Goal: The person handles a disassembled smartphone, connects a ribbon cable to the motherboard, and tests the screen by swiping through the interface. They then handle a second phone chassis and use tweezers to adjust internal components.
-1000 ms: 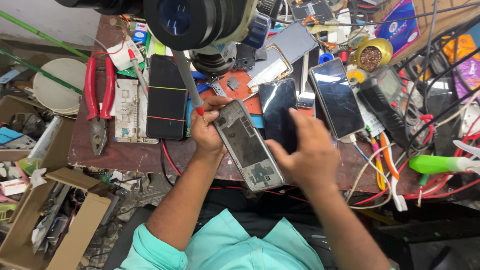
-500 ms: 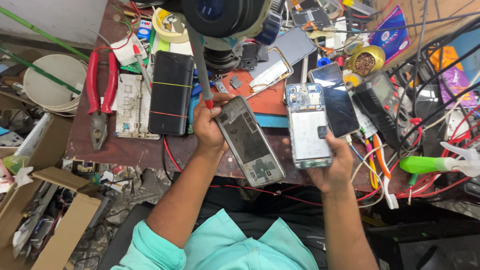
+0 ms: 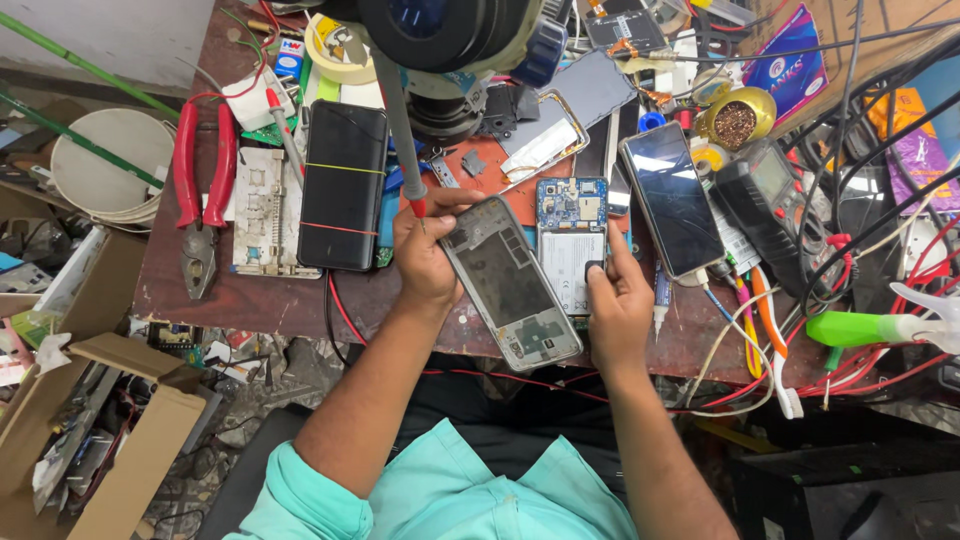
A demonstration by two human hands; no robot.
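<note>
Left hand point(image 3: 425, 255): your fingers close round the grey phone frame point(image 3: 510, 282) near the workbench's point(image 3: 250, 295) front edge.
Right hand point(image 3: 618, 300): your fingers curl on the opened phone point(image 3: 571, 243) beside it.
Brass tin point(image 3: 738, 118): far right, seemingly holding wire wool.

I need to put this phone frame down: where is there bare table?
Bare strip along the table's near edge, below the black phone and red pliers, left of the left hand. Right of the right hand, cables crowd it.
</note>
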